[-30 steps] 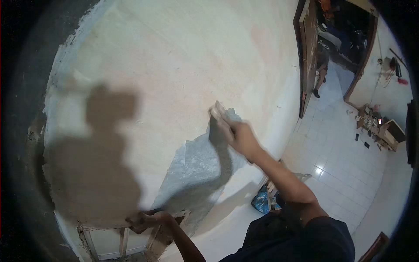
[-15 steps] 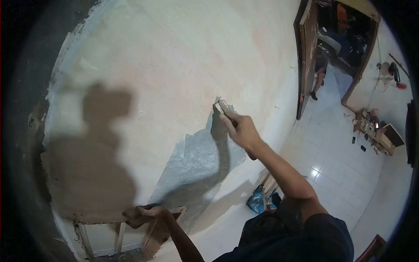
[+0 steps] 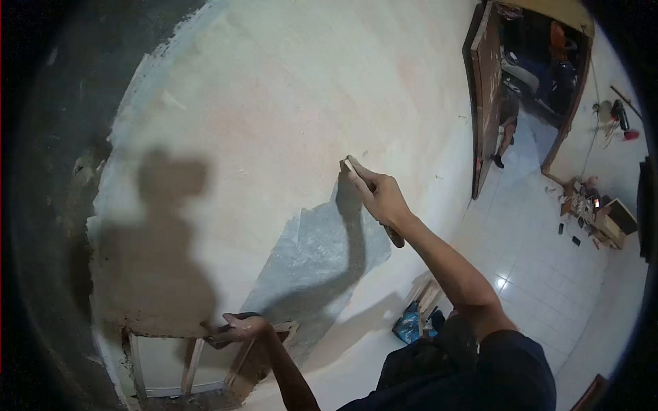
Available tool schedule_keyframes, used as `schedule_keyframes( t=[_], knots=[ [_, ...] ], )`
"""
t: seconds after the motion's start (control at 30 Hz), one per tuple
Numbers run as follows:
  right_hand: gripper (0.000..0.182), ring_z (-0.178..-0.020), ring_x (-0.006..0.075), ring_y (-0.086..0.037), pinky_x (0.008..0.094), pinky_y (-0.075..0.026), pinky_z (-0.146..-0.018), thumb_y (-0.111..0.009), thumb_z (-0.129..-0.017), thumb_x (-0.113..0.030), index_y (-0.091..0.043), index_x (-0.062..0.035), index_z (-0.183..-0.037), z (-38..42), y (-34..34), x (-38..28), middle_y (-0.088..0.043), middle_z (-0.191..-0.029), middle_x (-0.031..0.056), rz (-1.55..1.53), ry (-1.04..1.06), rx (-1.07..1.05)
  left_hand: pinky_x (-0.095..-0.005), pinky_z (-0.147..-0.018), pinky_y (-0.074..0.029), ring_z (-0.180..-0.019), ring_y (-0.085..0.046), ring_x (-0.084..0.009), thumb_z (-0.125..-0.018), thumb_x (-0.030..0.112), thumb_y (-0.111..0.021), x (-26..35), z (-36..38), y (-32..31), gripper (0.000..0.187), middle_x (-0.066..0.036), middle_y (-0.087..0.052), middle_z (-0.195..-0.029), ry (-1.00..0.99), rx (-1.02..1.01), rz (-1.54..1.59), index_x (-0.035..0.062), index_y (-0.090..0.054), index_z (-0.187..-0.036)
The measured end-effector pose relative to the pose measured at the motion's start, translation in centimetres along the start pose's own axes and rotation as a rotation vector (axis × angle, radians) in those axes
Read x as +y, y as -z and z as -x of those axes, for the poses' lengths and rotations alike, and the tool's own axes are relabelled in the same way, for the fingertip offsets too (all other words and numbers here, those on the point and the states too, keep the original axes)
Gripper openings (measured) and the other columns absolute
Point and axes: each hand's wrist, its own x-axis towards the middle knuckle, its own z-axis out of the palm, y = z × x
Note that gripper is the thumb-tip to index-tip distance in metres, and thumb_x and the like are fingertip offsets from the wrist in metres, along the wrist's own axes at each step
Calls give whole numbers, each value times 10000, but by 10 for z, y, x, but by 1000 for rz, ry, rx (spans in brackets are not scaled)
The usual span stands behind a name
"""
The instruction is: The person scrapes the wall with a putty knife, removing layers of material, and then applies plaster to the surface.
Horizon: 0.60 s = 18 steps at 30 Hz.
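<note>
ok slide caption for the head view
Right hand holding a handled tool by a grey wall patch, left hand at a framed opening.

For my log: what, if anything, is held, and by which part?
The right hand holds a slim, brown-ended hand tool, the grip around its middle, the brown end jutting out. Whether the left hand holds anything cannot be told.

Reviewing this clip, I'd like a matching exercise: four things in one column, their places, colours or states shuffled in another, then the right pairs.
Things
1. right hand
2. left hand
3. wall patch between the hands
4. door

Places, colours or states
A. grey
B. standing open
C. gripping a handled tool
D. by the top edge of the framed opening

Right pairs: 1-C, 2-D, 3-A, 4-B
</note>
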Motion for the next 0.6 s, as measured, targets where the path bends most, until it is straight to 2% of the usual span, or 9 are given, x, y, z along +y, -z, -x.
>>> schedule_keyframes(
  t=[0.07,0.17,0.2,0.3,0.47,0.5,0.53,0.57,0.6],
  knots=[
    [384,-813,147,-626,301,-489,-754,-520,-914,-280,-508,-114,-1261,11,4,-3,-632,-964,240,64,-91,-63,-510,-921,-299,-1131,-331,-370,-920,276,-456,3,-4,3,505,-293,-312,-1252,22,-29,-54,-92,-376,-1256],
    [470,-688,378,-623,391,-487,-692,-500,-890,-385,-466,-151,-1296,64,-12,5,-584,-742,266,220,-164,-384,-527,-949,-265,-1154,-326,-393,-900,281,-491,15,-10,3,497,-301,-307,-1257,75,-68,-136,-87,-415,-1225],
    [422,-515,213,-516,344,-464,-575,-568,-876,-319,-518,-145,-1257,95,-29,32,-559,-718,254,178,-36,-296,-533,-948,-266,-1152,-327,-400,-894,265,-497,15,-10,4,489,-293,-340,-1239,64,-46,-120,-84,-416,-1226],
    [385,-708,257,-653,332,-510,-632,-640,-811,-242,-579,-140,-1178,177,-37,82,-635,-753,203,311,-334,-609,-543,-955,-262,-1155,-323,-407,-880,229,-507,18,-10,-2,458,-281,-396,-1211,39,25,-87,-76,-430,-1213],
    [201,-543,231,-617,341,-496,-499,-612,-784,-136,-617,29,-898,204,-2,154,-640,-702,139,292,-235,-910,-562,-984,-225,-1157,-338,-420,-853,165,-508,19,-1,2,463,-284,-420,-1236,149,-71,-117,-66,-377,-1232],
    [188,-550,204,-608,335,-478,-467,-569,-814,-142,-592,43,-792,178,9,116,-620,-663,146,41,-787,-639,-568,-992,-212,-1156,-346,-427,-847,145,-504,23,-2,6,490,-288,-416,-1246,268,-136,-166,-69,-340,-1256],
    [222,-440,162,-530,290,-446,-413,-598,-849,-245,-610,-25,-876,159,21,122,-567,-699,98,56,-316,-627,-568,-992,-212,-1156,-346,-427,-847,145,-504,19,2,8,490,-288,-416,-1246,294,-132,-200,-69,-340,-1256],
    [315,-407,121,-482,249,-407,-373,-519,-914,-320,-592,-38,-1035,131,25,70,-517,-684,53,-250,-658,-285,-533,-1023,-203,-1172,-364,-415,-827,111,-514,11,7,9,557,-299,-398,-1265,207,-177,-241,-80,-283,-1296],
    [341,-404,108,-469,245,-402,-372,-500,-924,-321,-571,-35,-1095,107,37,41,-499,-662,36,-281,-642,-241,-498,-1054,-194,-1188,-383,-403,-806,77,-524,7,10,10,630,-309,-380,-1284,121,-225,-278,-91,-226,-1336]
  ],
)
